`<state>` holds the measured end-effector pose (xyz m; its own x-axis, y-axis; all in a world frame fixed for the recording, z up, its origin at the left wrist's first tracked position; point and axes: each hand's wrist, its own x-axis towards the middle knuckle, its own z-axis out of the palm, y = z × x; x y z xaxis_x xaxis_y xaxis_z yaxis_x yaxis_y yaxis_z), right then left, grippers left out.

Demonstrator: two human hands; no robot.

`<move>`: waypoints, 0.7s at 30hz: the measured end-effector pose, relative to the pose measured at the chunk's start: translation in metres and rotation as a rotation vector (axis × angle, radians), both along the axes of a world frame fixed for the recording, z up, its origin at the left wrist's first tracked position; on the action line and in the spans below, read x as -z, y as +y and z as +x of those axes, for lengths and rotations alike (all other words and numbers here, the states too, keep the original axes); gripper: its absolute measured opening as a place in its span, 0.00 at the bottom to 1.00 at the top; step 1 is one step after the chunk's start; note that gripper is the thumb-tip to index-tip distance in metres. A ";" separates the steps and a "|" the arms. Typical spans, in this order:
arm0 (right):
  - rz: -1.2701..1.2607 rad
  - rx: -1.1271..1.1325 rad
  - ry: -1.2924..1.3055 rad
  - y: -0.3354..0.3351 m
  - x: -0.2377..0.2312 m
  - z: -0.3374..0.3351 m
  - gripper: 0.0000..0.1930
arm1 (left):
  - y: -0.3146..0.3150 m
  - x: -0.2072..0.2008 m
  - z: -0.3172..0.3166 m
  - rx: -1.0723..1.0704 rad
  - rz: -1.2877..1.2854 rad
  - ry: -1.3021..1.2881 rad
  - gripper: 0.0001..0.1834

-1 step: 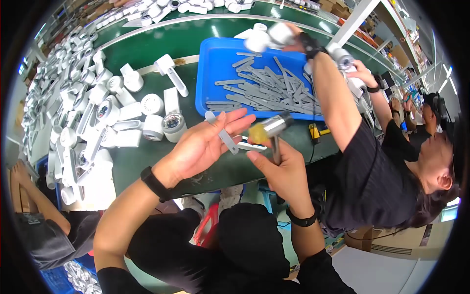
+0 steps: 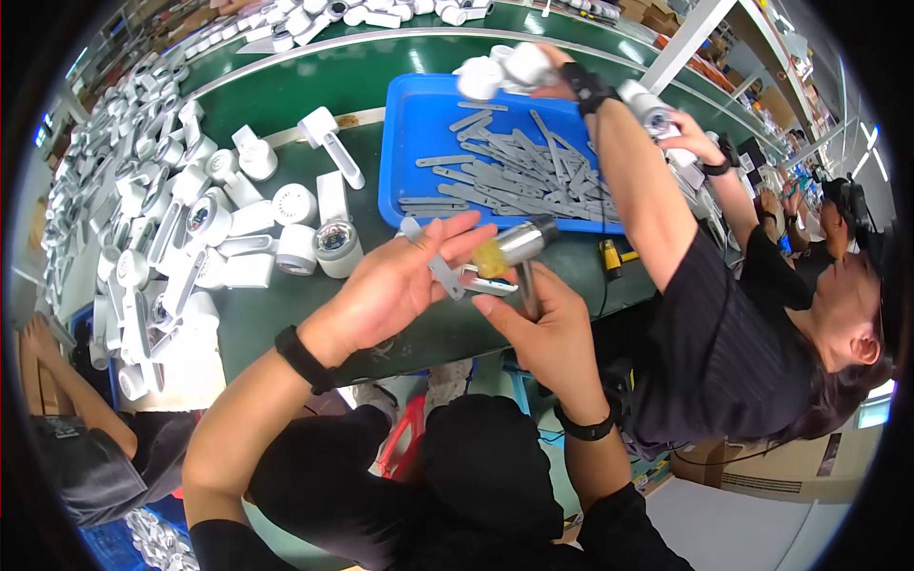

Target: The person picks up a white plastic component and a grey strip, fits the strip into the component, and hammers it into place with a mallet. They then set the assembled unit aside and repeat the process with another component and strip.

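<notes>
My left hand (image 2: 386, 285) is turned palm up at the bench's front edge. Its thumb and fingers hold a flat grey plastic strip (image 2: 440, 270), tilted, with a small hole near its lower end. My right hand (image 2: 552, 333) is wrapped round the handle of a mallet (image 2: 519, 246) with a metal head and a yellow face. That yellow face is close to the strip and my left fingertips; whether they touch, I cannot tell. Partly hidden behind both hands, a white piece with a dark slot (image 2: 493, 285) lies on the green bench (image 2: 286, 328).
A blue tray (image 2: 388, 143) holds many grey strips (image 2: 514, 167). White fan-like housings with handles (image 2: 176, 224) are heaped at the left. At the right, a co-worker's arm (image 2: 647, 171) reaches across the tray with white parts. Another yellow-headed mallet (image 2: 610, 257) lies near the tray.
The mallet in my right hand has moved slightly left, toward the strip. The co-worker's hand with the white parts has shifted left over the tray's far edge.
</notes>
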<state>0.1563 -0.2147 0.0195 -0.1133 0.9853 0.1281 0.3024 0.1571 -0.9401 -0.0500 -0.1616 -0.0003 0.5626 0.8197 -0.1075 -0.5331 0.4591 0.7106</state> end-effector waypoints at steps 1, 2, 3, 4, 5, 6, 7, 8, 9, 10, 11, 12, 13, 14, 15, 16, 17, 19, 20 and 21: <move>0.000 0.008 -0.002 0.000 0.000 -0.003 0.15 | -0.002 0.003 0.001 0.008 0.000 -0.002 0.32; 0.063 0.019 -0.018 0.003 -0.001 -0.007 0.15 | -0.003 0.004 0.003 0.006 0.199 0.404 0.27; 0.127 0.028 -0.033 0.005 -0.005 -0.011 0.14 | -0.005 0.002 0.004 0.003 0.397 0.810 0.22; -0.078 0.021 0.039 0.001 -0.016 -0.011 0.14 | -0.010 -0.001 0.010 -0.093 0.827 1.185 0.13; -0.077 0.017 0.038 0.001 -0.015 -0.009 0.14 | -0.014 -0.005 0.015 -0.096 0.825 1.185 0.13; -0.096 0.049 0.060 0.002 -0.012 -0.006 0.14 | -0.017 -0.006 0.018 -0.182 0.994 1.285 0.13; -0.116 0.082 0.082 0.003 -0.007 -0.004 0.14 | -0.018 -0.007 0.020 -0.269 1.165 1.380 0.14; -0.081 0.107 0.134 0.005 0.002 -0.006 0.13 | -0.013 -0.004 0.016 -0.331 1.428 1.287 0.21; -0.082 0.106 0.134 0.005 0.004 -0.004 0.13 | -0.013 -0.004 0.015 -0.331 1.428 1.288 0.21; -0.158 0.077 0.166 0.005 0.005 0.000 0.13 | -0.014 -0.004 0.015 -0.306 1.411 1.262 0.21; -0.238 0.048 0.200 0.004 0.006 0.002 0.12 | -0.016 -0.004 0.013 -0.278 1.391 1.238 0.22; -0.265 0.041 0.131 0.003 0.005 0.003 0.12 | -0.015 -0.003 0.010 -0.273 1.388 1.239 0.22; -0.270 0.041 0.133 0.002 0.007 0.005 0.12 | -0.012 -0.002 0.005 -0.324 1.338 1.220 0.22; -0.284 0.028 0.091 0.001 0.007 0.009 0.11 | -0.007 -0.002 0.002 -0.377 1.290 1.195 0.21; -0.299 0.014 0.049 0.001 0.007 0.014 0.11 | -0.004 -0.003 -0.004 -0.390 1.206 1.161 0.18; -0.300 0.017 0.046 0.001 0.012 0.018 0.11 | -0.001 0.000 -0.010 -0.391 1.179 1.186 0.16; -0.266 0.031 0.011 0.003 0.021 0.022 0.10 | 0.002 0.003 -0.014 -0.391 1.152 1.215 0.14; -0.233 0.045 -0.025 0.006 0.033 0.031 0.10 | 0.008 0.000 -0.017 -0.415 1.243 1.256 0.12; -0.230 0.117 0.024 0.008 0.036 0.034 0.10 | 0.009 -0.002 -0.018 -0.441 1.334 1.299 0.10; -0.227 0.190 0.072 0.010 0.036 0.037 0.10 | 0.008 -0.002 -0.017 -0.439 1.331 1.301 0.10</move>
<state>0.1929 -0.2045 -0.0166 0.0775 0.9923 -0.0966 0.2371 -0.1125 -0.9649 -0.0666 -0.1535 0.0019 0.4240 0.7574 0.4965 0.6316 -0.6402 0.4372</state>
